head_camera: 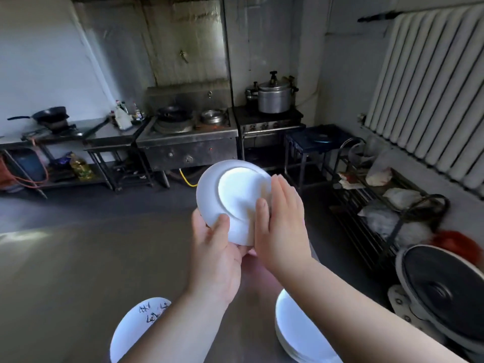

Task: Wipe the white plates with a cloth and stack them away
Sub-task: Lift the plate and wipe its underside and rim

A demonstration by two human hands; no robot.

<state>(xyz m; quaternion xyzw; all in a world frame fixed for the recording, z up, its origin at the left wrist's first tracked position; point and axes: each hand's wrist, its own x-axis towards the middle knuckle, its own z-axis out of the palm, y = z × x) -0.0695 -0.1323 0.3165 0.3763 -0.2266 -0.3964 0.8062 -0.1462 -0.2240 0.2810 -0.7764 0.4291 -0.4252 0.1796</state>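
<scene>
I hold a white plate (209, 189) tilted up over the table, its underside facing me. My left hand (217, 255) grips its lower rim, thumb on the underside and fingers behind. My right hand (282, 221) lies flat with straight fingers against the plate's right side, pressing what looks like a white cloth (241, 231) onto it. A stack of white plates (296, 334) sits at the bottom right, partly hidden by my right forearm. Another white plate with black writing (136, 328) lies at the bottom left under my left forearm.
I stand at a steel table (65, 284). Across the floor are a wok stove (188, 137) and a pressure cooker (275, 98) on a burner. A wire rack (366, 205) with bags, a radiator (432, 87) and a fan (442, 292) line the right side.
</scene>
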